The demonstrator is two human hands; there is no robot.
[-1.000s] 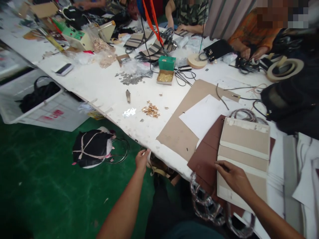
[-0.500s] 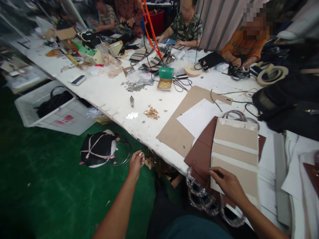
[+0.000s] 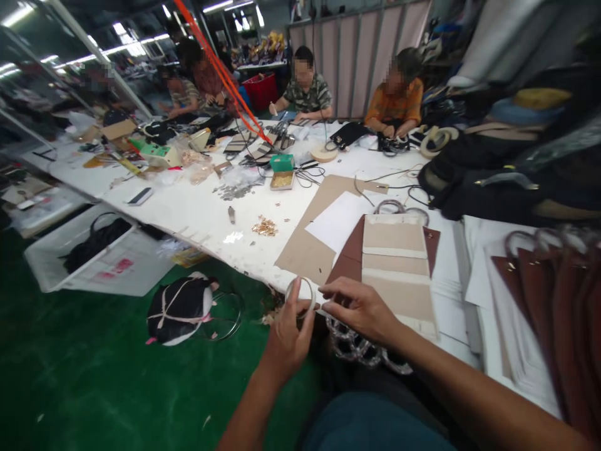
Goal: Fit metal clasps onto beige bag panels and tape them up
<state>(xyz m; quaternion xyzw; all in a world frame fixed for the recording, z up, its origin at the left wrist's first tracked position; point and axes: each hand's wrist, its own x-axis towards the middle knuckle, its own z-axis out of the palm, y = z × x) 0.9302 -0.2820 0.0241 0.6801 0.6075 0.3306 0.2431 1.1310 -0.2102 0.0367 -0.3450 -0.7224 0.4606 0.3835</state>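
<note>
In the head view, my left hand (image 3: 287, 341) grips a narrow pale roll of tape (image 3: 307, 285), with the ring standing up among the fingers. My right hand (image 3: 364, 308) is just right of the roll, its fingers bent and a gap between thumb and forefinger. Its fingertips come close to the left hand's; whether they touch the tape is unclear. Beyond the right hand lies a beige bag panel (image 3: 395, 237) with white strips across it. Brown material (image 3: 347, 263) shows under that panel, and wrapped handles (image 3: 345, 341) hang at the table edge.
Gold metal pieces (image 3: 265, 227) lie on the white table (image 3: 206, 216) near a small open box (image 3: 282, 180). Brown bag parts (image 3: 535, 300) hang at the right. A white crate (image 3: 117, 269) and a tied black bundle (image 3: 176, 310) are on the green floor. Co-workers sit across the table.
My left hand has moved right and up with the tape roll. My right hand has left the beige panel's near edge and come left to the roll. The view has tilted up.
</note>
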